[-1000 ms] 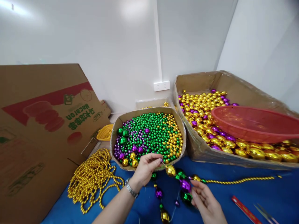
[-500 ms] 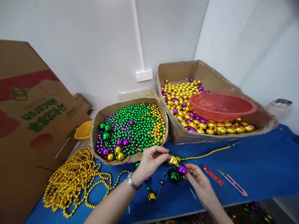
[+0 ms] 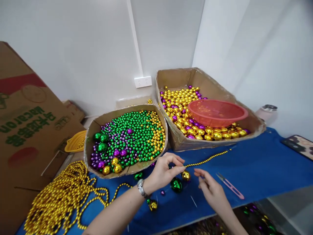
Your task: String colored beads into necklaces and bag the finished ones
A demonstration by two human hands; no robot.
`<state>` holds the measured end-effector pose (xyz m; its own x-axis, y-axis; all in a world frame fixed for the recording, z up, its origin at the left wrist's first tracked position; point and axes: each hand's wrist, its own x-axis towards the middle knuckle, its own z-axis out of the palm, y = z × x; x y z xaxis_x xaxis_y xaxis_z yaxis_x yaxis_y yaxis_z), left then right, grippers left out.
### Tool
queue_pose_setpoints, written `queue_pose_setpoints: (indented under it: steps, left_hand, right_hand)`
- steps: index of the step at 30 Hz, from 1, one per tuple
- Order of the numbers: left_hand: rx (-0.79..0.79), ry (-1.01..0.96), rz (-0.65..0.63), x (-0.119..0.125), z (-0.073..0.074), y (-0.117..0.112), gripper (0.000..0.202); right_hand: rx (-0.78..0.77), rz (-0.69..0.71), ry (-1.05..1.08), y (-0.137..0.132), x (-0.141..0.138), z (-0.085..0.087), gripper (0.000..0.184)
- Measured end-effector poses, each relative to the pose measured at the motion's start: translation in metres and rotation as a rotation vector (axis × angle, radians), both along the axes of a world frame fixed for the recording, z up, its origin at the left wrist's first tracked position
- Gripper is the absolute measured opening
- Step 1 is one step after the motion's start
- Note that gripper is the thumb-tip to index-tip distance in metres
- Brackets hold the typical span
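Note:
My left hand (image 3: 163, 171), with a watch on the wrist, pinches a bead string just in front of the box of small beads. A large gold bead (image 3: 186, 175) and a large green bead (image 3: 176, 184) on that string lie right beside its fingertips. A thin strand of small gold beads (image 3: 210, 158) runs from the pinch off to the right over the blue cloth (image 3: 264, 169). My right hand (image 3: 210, 190) hovers close to the gold bead with its fingers curled together. What they hold is hidden. More strung beads (image 3: 153, 205) trail below my left wrist.
A cardboard box (image 3: 91, 130) holds green, purple and gold small beads. A bigger box (image 3: 179, 143) holds large gold and purple beads and a red basket (image 3: 216, 112). Pink snips (image 3: 231, 187) lie right of my hand. Gold strands (image 3: 61, 195) are piled at the left beside a printed carton (image 3: 26, 130). A phone (image 3: 297, 145) lies at far right.
The view has swung right and pulled back. Both hands moved lower with the string; the purple bead that my right hand touched is no longer visible, and the red ruler is hidden.

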<state>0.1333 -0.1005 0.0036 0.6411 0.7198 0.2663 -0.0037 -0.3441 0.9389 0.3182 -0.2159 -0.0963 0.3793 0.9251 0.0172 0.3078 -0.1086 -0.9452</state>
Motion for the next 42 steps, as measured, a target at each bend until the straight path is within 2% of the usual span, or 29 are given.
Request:
queue_pose_setpoints:
  steps: [2,4,6,8,10,12,14,18,21,24,26,28,30,34,37,40,42]
  left_hand:
    - [0.036,0.01,-0.043,0.005,0.01,0.003,0.012]
    - [0.032,0.027,-0.074,0.011,0.014,0.005,0.015]
    - [-0.012,0.033,-0.067,0.017,0.013,0.006,0.017]
    - [-0.056,0.032,-0.035,0.02,0.01,0.007,0.019]
    - [-0.07,0.023,-0.005,0.019,0.008,0.008,0.02]
    - [-0.077,-0.003,0.017,0.016,0.01,0.01,0.02]
    - [-0.079,-0.026,0.034,0.014,0.012,0.012,0.02]
    - [-0.081,-0.056,0.048,0.018,0.013,0.01,0.02]
    - [-0.155,-0.124,0.071,0.024,0.007,0.007,0.02]
    - [-0.234,-0.175,0.12,0.023,-0.006,0.002,0.018]
    - [-0.227,-0.15,0.123,0.019,-0.022,-0.004,0.027]
    - [-0.16,-0.062,0.093,0.015,-0.041,-0.012,0.05]
    - [-0.002,0.09,0.005,0.012,-0.061,-0.02,0.066]
    - [0.483,0.543,-0.267,0.015,-0.09,-0.032,0.069]
    - [0.667,0.817,-0.277,0.013,-0.1,-0.037,0.056]
    - [0.745,0.931,-0.285,-0.003,-0.102,-0.039,0.055]
    - [0.764,0.962,-0.293,-0.021,-0.1,-0.038,0.058]
  right_hand:
    - [0.056,0.04,-0.071,0.003,-0.003,0.023,0.033]
    - [0.139,0.097,-0.174,0.009,-0.011,0.042,0.033]
    - [0.203,0.154,-0.263,0.014,-0.019,0.048,0.031]
    - [0.228,0.201,-0.307,0.018,-0.023,0.042,0.029]
    - [0.227,0.227,-0.321,0.02,-0.021,0.029,0.028]
    - [0.2,0.237,-0.317,0.019,-0.015,0.017,0.026]
    - [0.165,0.237,-0.302,0.017,-0.009,0.013,0.022]
    - [0.117,0.24,-0.24,0.015,-0.01,0.024,0.024]
    - [0.089,0.257,-0.184,0.016,-0.017,0.032,0.027]
    - [0.061,0.242,-0.123,0.015,-0.019,0.033,0.031]
    - [0.046,0.211,-0.078,0.014,-0.018,0.03,0.03]
    - [0.04,0.162,-0.036,0.012,-0.018,0.028,0.031]
    - [0.045,0.123,0.005,0.011,-0.02,0.029,0.033]
    - [0.065,0.125,0.083,0.009,-0.026,0.04,0.036]
    - [0.145,-0.004,0.26,0.008,-0.017,0.054,0.034]
    - [0.262,-0.226,0.5,0.009,0.006,0.066,0.031]
    - [0.312,-0.328,0.557,0.01,0.024,0.068,0.032]
